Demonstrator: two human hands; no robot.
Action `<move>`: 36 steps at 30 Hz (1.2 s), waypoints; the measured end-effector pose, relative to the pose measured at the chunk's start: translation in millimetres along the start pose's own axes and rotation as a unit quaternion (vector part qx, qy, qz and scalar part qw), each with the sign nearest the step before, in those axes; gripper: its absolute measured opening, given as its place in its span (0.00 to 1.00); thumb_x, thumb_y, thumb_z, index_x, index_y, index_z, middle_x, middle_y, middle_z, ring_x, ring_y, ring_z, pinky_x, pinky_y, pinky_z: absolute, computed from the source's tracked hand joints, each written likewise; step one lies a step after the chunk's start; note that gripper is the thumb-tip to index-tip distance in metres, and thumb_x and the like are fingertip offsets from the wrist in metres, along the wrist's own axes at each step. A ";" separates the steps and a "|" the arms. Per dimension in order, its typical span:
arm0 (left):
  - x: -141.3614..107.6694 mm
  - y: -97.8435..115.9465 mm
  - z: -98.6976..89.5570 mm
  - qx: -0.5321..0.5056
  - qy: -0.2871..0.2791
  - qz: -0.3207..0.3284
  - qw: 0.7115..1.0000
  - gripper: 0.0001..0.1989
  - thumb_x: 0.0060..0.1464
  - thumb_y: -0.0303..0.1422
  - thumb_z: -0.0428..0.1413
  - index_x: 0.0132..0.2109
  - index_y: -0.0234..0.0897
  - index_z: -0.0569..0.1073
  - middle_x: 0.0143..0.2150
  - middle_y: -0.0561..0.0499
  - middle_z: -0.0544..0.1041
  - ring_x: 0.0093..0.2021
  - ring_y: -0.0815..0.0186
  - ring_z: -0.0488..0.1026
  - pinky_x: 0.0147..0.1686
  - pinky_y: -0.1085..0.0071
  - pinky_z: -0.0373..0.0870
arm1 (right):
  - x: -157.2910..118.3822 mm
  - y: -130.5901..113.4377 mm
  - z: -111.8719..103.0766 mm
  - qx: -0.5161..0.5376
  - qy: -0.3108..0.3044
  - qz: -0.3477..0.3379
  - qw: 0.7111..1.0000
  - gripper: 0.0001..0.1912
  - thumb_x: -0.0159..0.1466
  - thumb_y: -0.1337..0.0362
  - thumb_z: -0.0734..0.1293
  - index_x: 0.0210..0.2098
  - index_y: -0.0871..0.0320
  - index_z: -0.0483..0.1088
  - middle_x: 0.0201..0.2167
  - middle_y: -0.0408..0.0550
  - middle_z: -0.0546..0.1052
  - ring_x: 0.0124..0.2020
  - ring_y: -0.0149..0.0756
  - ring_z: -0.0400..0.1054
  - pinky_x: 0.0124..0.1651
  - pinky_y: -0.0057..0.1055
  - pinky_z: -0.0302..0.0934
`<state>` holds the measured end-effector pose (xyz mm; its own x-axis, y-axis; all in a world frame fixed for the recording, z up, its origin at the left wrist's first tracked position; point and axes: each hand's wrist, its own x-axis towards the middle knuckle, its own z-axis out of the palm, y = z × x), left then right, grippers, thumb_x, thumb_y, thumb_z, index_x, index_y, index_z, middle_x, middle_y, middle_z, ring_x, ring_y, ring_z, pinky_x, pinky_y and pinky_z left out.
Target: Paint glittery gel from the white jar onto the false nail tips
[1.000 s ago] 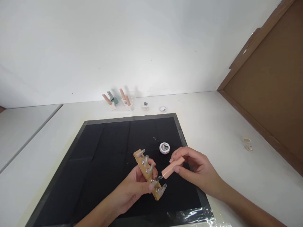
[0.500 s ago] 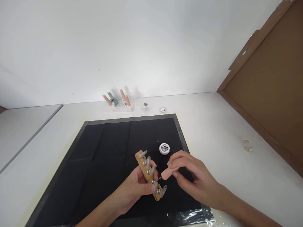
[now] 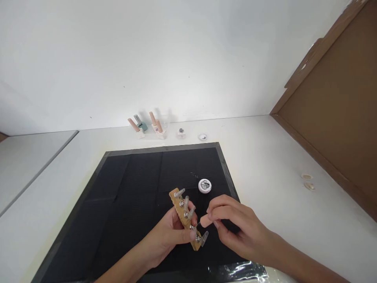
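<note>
A tan bar with wavy edges [image 3: 177, 201] is tilted over the black mat, gripped by my left hand [image 3: 169, 235]. Several clear nail tips [image 3: 204, 238] stand out from it on small silvery balls. My right hand [image 3: 234, 220] pinches a pink brush cap [image 3: 205, 221], its thin brush pointing left. The brush end is at a nail tip near my left thumb; that tip is partly hidden by the fingers. Just above my right hand, a small round pot [image 3: 204, 186] with silvery contents sits on the mat.
Several polish bottles [image 3: 140, 133], a small clear jar [image 3: 181, 133] and a round lid [image 3: 202, 136] stand behind the black mat [image 3: 132, 177]. Two small round pieces [image 3: 309, 186] lie at right, near a brown cardboard panel [image 3: 332, 118].
My right hand and the pink cap have shifted slightly down and left, and the cap is tilted a little differently. The bar has moved very slightly right.
</note>
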<state>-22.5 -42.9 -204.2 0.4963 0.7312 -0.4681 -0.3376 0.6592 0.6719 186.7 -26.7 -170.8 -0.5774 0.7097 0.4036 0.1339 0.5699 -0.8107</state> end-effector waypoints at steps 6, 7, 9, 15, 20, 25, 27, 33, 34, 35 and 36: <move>0.2 0.2 0.6 0.012 0.009 -0.004 1.000 0.27 0.35 0.30 0.70 0.43 0.40 0.67 0.33 0.56 0.70 0.35 0.70 0.67 0.37 0.69 0.64 | -0.2 1.9 2.2 0.006 0.004 -0.001 1.000 0.17 0.60 0.80 0.59 0.43 0.55 0.63 0.38 0.46 0.68 0.36 0.30 0.66 0.36 0.26 0.63; 0.1 0.1 0.6 0.012 0.009 -0.005 1.000 0.27 0.35 0.30 0.70 0.43 0.40 0.67 0.34 0.56 0.70 0.35 0.70 0.67 0.37 0.69 0.64 | -0.6 1.9 2.4 0.006 0.005 0.000 1.000 0.17 0.60 0.80 0.59 0.43 0.55 0.63 0.38 0.46 0.68 0.36 0.30 0.66 0.35 0.26 0.63; -0.2 0.0 0.4 0.011 0.008 -0.005 1.000 0.28 0.34 0.30 0.70 0.43 0.40 0.67 0.34 0.56 0.70 0.35 0.70 0.67 0.37 0.69 0.64 | -1.3 2.2 2.9 0.007 0.008 0.005 1.000 0.17 0.60 0.80 0.59 0.43 0.54 0.63 0.38 0.46 0.68 0.36 0.30 0.66 0.34 0.26 0.63; -0.1 -0.4 0.0 0.009 0.009 -0.002 1.000 0.27 0.35 0.30 0.70 0.43 0.40 0.67 0.34 0.56 0.70 0.35 0.71 0.67 0.37 0.70 0.64 | -3.5 4.2 5.6 0.011 0.008 0.014 1.000 0.17 0.60 0.80 0.59 0.43 0.54 0.63 0.37 0.46 0.67 0.38 0.32 0.67 0.36 0.28 0.63; 0.7 -2.5 -2.0 0.005 0.013 0.002 1.000 0.27 0.35 0.30 0.70 0.43 0.39 0.68 0.34 0.56 0.70 0.35 0.71 0.67 0.36 0.70 0.64 | -5.3 5.1 8.0 0.004 0.014 0.009 1.000 0.17 0.60 0.80 0.59 0.43 0.54 0.63 0.37 0.46 0.67 0.37 0.31 0.67 0.36 0.28 0.63; 0.6 -2.9 -2.2 0.004 0.012 0.001 1.000 0.27 0.35 0.30 0.70 0.43 0.39 0.68 0.34 0.56 0.70 0.35 0.71 0.67 0.36 0.71 0.64 | -1.8 4.9 6.4 0.020 0.017 0.022 0.999 0.17 0.60 0.80 0.59 0.42 0.54 0.64 0.37 0.45 0.68 0.37 0.31 0.66 0.36 0.27 0.63; 0.0 -2.3 -1.4 0.000 0.012 -0.001 1.000 0.27 0.35 0.30 0.70 0.43 0.39 0.68 0.34 0.56 0.70 0.35 0.71 0.67 0.36 0.71 0.64 | -0.4 4.8 5.6 0.044 0.024 0.049 0.998 0.16 0.60 0.79 0.58 0.40 0.53 0.64 0.36 0.45 0.68 0.38 0.31 0.66 0.36 0.27 0.62; -2.4 0.2 0.5 -0.035 -0.002 -0.016 0.999 0.27 0.35 0.27 0.70 0.43 0.40 0.68 0.33 0.57 0.70 0.34 0.72 0.66 0.37 0.70 0.63 | -1.3 9.8 6.9 0.175 0.074 0.155 0.970 0.11 0.64 0.74 0.58 0.40 0.52 0.64 0.37 0.43 0.69 0.35 0.29 0.66 0.38 0.27 0.62; -2.4 0.6 0.4 -0.037 -0.002 -0.016 0.999 0.27 0.35 0.27 0.70 0.43 0.40 0.68 0.33 0.57 0.70 0.34 0.72 0.66 0.37 0.70 0.63 | -1.5 10.8 7.1 0.189 0.080 0.170 0.964 0.10 0.64 0.73 0.58 0.40 0.52 0.64 0.37 0.43 0.69 0.34 0.28 0.65 0.37 0.26 0.62; -2.4 1.0 0.3 -0.038 -0.001 -0.016 0.999 0.27 0.35 0.27 0.69 0.43 0.40 0.68 0.33 0.57 0.70 0.33 0.73 0.66 0.36 0.70 0.63 | -1.6 11.6 7.2 0.201 0.083 0.182 0.959 0.09 0.65 0.72 0.59 0.39 0.53 0.65 0.37 0.43 0.68 0.33 0.28 0.65 0.36 0.26 0.62; -2.3 1.4 0.2 -0.039 -0.001 -0.015 0.999 0.27 0.35 0.26 0.69 0.43 0.40 0.68 0.33 0.57 0.70 0.33 0.73 0.66 0.36 0.70 0.63 | -1.5 12.1 7.2 0.212 0.085 0.192 0.955 0.08 0.65 0.72 0.59 0.39 0.53 0.65 0.38 0.43 0.68 0.33 0.27 0.65 0.36 0.26 0.61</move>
<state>-24.0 -43.7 -202.1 0.5088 0.7102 -0.4866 -0.3840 0.6930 0.6101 183.4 -23.7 -184.3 -0.4081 0.9097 0.0769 -0.0492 0.0622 -0.9969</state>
